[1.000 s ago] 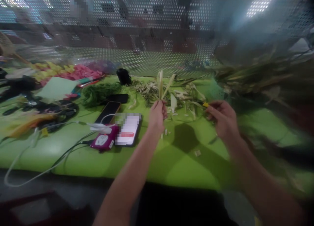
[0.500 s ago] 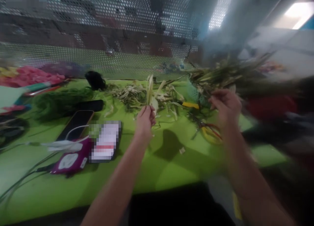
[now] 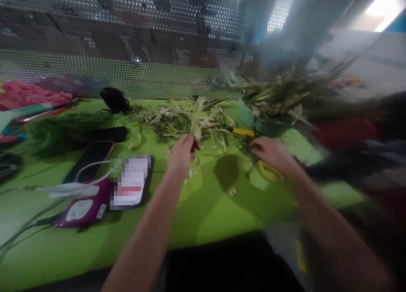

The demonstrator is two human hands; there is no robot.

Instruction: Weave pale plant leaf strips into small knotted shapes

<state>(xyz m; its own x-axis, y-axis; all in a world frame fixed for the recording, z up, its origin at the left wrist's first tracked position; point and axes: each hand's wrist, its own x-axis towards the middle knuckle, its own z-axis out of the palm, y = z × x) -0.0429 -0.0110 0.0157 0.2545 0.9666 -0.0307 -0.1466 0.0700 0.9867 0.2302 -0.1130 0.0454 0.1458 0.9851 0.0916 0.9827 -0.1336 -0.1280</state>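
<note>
My left hand (image 3: 186, 150) is closed on a pale dried husk strip (image 3: 198, 112) that stands up above the fingers, blurred at its tip. Behind it lies a loose heap of dried husks (image 3: 168, 118). My right hand (image 3: 269, 153) reaches low over dark metal hand tools, its fingers bent and slightly apart, with no held thing visible. Just below its fingers is a yellow looped tool handle (image 3: 270, 172). Another tool with a yellow handle (image 3: 243, 132) lies a little farther back. Whether the right fingertips touch a tool, I cannot tell.
A green basket (image 3: 252, 116) full of long dried stalks stands at back right. On the left are a lit phone (image 3: 131, 182), a dark phone (image 3: 89, 161), a purple device (image 3: 84, 207) with cables, and green netting (image 3: 63, 133). Perforated metal (image 3: 152, 76) rises behind the green table.
My right hand has come down and left from beside the basket to the tools, its pinch loosened. My left hand stays nearly in place with the husk strip. Small pale scraps now show below it.
</note>
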